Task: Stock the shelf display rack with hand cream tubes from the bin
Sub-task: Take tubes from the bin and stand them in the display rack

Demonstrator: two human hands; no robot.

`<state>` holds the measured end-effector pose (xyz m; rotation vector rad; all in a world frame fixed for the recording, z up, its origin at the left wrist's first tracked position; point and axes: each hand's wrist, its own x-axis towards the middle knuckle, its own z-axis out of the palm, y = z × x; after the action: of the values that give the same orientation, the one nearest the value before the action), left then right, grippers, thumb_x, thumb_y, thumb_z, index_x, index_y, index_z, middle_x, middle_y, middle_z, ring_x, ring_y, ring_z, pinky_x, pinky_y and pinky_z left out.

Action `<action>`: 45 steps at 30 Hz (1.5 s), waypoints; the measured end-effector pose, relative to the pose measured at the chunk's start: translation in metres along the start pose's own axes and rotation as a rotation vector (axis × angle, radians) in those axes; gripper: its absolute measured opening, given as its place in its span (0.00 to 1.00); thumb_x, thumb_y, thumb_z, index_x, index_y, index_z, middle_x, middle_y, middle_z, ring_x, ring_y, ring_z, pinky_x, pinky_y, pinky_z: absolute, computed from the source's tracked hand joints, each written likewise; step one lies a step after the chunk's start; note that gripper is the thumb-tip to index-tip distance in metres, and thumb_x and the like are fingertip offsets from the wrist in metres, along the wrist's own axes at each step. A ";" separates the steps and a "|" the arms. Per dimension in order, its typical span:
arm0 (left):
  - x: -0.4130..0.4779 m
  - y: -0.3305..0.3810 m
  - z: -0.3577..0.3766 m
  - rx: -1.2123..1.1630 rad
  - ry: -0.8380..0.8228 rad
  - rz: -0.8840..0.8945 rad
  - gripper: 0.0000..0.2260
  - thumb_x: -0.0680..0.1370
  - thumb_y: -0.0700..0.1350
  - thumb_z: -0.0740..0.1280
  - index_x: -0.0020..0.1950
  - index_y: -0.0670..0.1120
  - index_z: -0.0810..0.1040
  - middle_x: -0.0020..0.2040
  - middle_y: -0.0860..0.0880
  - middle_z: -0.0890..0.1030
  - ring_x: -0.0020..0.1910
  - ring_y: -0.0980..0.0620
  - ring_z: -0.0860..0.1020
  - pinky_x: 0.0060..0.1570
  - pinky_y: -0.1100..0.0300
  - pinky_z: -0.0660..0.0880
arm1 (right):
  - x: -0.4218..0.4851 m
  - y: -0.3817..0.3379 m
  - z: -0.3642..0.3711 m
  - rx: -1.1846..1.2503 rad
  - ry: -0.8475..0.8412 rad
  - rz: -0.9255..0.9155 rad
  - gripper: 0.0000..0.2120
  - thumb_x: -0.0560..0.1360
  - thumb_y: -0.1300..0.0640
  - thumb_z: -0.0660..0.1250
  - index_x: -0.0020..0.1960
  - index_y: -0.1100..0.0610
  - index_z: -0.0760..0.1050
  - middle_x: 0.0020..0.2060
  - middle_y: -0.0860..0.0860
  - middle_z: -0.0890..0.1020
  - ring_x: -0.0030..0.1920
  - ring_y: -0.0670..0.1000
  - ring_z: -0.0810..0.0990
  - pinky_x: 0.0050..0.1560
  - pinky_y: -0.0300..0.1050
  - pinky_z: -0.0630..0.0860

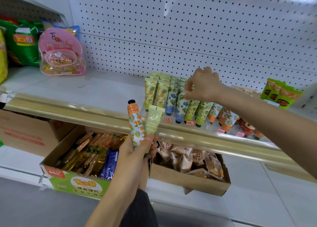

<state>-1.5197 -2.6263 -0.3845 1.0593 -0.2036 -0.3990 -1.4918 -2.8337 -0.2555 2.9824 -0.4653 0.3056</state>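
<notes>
Currently, at centre frame: left hand (137, 151), fingers and thumb curled round two hand cream tubes held upright side by side, in front of the gold edge of the shelf (85, 110).
- Item one: orange-print tube (136, 124), black cap uppermost.
- Item two: pale green tube (153, 119), crimped end uppermost, printed back to the camera, touching the first.

Right of centre: right hand (204, 86), arm entering from the lower right. Thumb and fingertips pinch the crimped top of a standing tube (182, 106) in the display rack (212, 124). Whether it belongs to the blue-flower or the green-leaf row cannot be told.

Display rack: clear, stepped, on the shelf near the pegboard (171, 29), red price tags along its front. Rows from left to right, caps down:
- pineapple tubes (151, 93)
- blue-flower tubes (172, 96)
- green-leaf tubes (202, 112)
- orange-fruit tubes (226, 118)

Upper left: pink pouch (61, 55), green bags (22, 41).

Far right: green packets (281, 94).

Lower frame, beneath the shelf: open snack carton (82, 158) and open cardboard box (188, 180) of wrapped buns.
</notes>
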 end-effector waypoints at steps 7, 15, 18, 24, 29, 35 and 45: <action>0.000 -0.001 0.003 0.002 -0.021 -0.004 0.12 0.73 0.44 0.66 0.56 0.47 0.78 0.43 0.47 0.83 0.39 0.54 0.79 0.43 0.60 0.77 | 0.000 0.003 -0.001 0.034 -0.010 -0.036 0.10 0.72 0.49 0.71 0.49 0.54 0.78 0.47 0.52 0.67 0.62 0.58 0.64 0.58 0.51 0.62; -0.008 0.003 0.010 -0.025 -0.094 -0.028 0.16 0.69 0.45 0.67 0.57 0.45 0.78 0.44 0.44 0.82 0.41 0.52 0.78 0.44 0.60 0.77 | -0.030 0.004 -0.039 0.521 0.032 -0.132 0.10 0.73 0.50 0.69 0.46 0.57 0.81 0.37 0.45 0.78 0.36 0.37 0.75 0.37 0.32 0.70; -0.011 0.001 0.018 -0.041 -0.135 -0.038 0.18 0.69 0.45 0.67 0.59 0.44 0.77 0.46 0.44 0.82 0.43 0.52 0.79 0.46 0.58 0.76 | -0.054 -0.006 -0.037 0.717 -0.223 -0.124 0.15 0.74 0.48 0.67 0.49 0.60 0.81 0.38 0.50 0.83 0.34 0.42 0.80 0.40 0.38 0.78; -0.019 0.000 0.037 -0.036 -0.212 -0.044 0.19 0.70 0.45 0.67 0.60 0.45 0.77 0.46 0.46 0.83 0.44 0.53 0.80 0.47 0.59 0.76 | -0.078 -0.005 -0.018 0.933 -0.393 -0.080 0.14 0.73 0.55 0.71 0.53 0.64 0.78 0.40 0.58 0.81 0.28 0.45 0.80 0.29 0.35 0.75; -0.027 0.002 0.048 -0.203 -0.233 -0.092 0.17 0.72 0.43 0.66 0.60 0.41 0.78 0.48 0.44 0.82 0.47 0.51 0.80 0.44 0.58 0.79 | -0.092 0.016 -0.019 1.295 -0.468 -0.077 0.08 0.69 0.65 0.70 0.48 0.63 0.80 0.39 0.54 0.84 0.34 0.46 0.83 0.36 0.34 0.78; -0.032 -0.006 0.064 -0.203 -0.184 -0.058 0.15 0.72 0.41 0.66 0.58 0.39 0.78 0.52 0.46 0.84 0.54 0.51 0.82 0.50 0.59 0.79 | -0.115 0.033 -0.019 1.172 -0.376 -0.157 0.13 0.66 0.54 0.71 0.46 0.60 0.79 0.41 0.51 0.82 0.40 0.47 0.82 0.42 0.34 0.77; -0.031 -0.018 0.075 -0.188 -0.104 0.049 0.14 0.69 0.41 0.66 0.54 0.42 0.79 0.48 0.50 0.85 0.53 0.53 0.82 0.51 0.63 0.78 | -0.119 0.046 -0.005 1.082 -0.286 0.077 0.19 0.63 0.61 0.78 0.51 0.47 0.80 0.52 0.57 0.81 0.53 0.53 0.80 0.58 0.49 0.77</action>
<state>-1.5783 -2.6812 -0.3634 0.8478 -0.2783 -0.4210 -1.6184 -2.8417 -0.2723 4.1056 -0.5750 0.1550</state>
